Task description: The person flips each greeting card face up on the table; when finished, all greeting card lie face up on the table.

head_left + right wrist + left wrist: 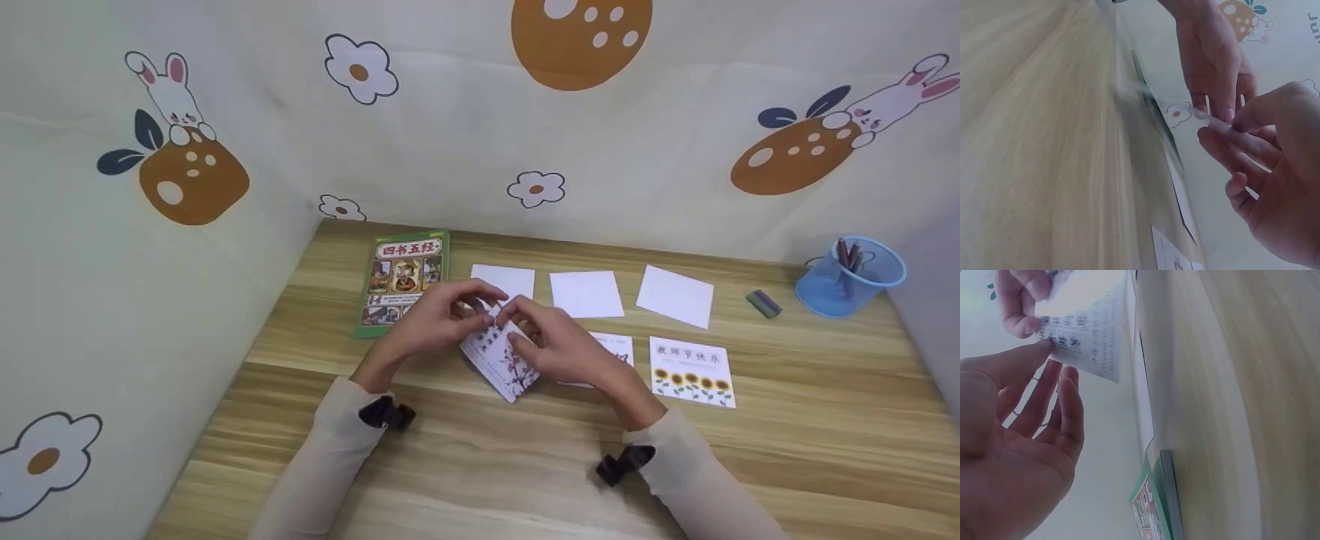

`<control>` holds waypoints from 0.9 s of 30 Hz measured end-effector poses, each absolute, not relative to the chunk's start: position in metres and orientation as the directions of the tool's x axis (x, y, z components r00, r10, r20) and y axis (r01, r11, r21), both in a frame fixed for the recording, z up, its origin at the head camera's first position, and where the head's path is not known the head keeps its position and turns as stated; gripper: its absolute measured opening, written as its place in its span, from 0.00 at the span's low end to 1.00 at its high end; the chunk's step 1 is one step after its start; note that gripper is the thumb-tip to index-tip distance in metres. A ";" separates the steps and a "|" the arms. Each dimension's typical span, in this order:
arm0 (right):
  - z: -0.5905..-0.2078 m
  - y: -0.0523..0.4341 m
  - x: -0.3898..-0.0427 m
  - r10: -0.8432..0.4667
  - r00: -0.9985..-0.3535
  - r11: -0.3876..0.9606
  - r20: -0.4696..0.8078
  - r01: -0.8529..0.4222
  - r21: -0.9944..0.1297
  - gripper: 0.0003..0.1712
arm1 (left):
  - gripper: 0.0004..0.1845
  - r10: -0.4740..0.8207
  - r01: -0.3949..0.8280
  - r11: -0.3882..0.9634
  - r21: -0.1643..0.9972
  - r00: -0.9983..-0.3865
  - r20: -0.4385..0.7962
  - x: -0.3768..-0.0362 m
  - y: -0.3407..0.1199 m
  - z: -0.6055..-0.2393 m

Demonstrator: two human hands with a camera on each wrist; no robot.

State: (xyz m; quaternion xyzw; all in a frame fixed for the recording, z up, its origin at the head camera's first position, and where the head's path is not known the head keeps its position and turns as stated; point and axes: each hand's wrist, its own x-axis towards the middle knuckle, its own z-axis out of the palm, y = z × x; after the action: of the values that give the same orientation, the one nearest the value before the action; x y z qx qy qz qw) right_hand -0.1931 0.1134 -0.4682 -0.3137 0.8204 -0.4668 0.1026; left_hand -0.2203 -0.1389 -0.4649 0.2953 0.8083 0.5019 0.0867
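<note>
A card printed with pink blossom branches and text (501, 364) is held just above the wooden table (465, 465), in the middle. My left hand (480, 304) pinches its far edge from the left. My right hand (517, 324) pinches the same edge from the right, fingers curled over the card. In the left wrist view the card (1086, 337) shows rows of printed characters, with my left hand (1053, 365) touching its corner by the thumb. In the right wrist view the card edge (1207, 115) is thin between the fingertips of both hands.
A green picture book (405, 279) lies at the back left. Three white paper squares (586, 294) sit in a row behind my hands. A sunflower card (692, 371) and a half-hidden card (616, 349) lie to the right. An eraser (763, 303) and a blue pen cup (850, 276) stand far right.
</note>
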 end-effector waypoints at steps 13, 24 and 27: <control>-0.480 0.118 -0.199 -0.534 -0.843 0.661 0.068 -0.466 -0.588 0.23 | 0.16 0.532 0.352 0.632 0.690 -0.845 -0.056 -0.220 -0.159 -0.459; -0.488 0.121 -0.202 -0.522 -0.846 0.732 0.110 -0.510 -0.451 0.20 | 0.20 0.524 0.425 0.749 0.508 -0.849 -0.063 -0.210 -0.142 -0.465; -0.488 0.121 -0.202 -0.520 -0.847 0.734 0.111 -0.509 -0.448 0.21 | 0.21 0.504 0.410 0.770 0.489 -0.861 -0.073 -0.209 -0.140 -0.464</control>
State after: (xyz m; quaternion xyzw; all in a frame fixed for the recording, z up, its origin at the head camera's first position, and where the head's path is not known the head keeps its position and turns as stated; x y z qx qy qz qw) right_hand -0.2018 0.1215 -0.4879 -0.2763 0.9312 -0.2376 0.0109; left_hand -0.2090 -0.1400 -0.4639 0.2440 0.9355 0.2350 0.1002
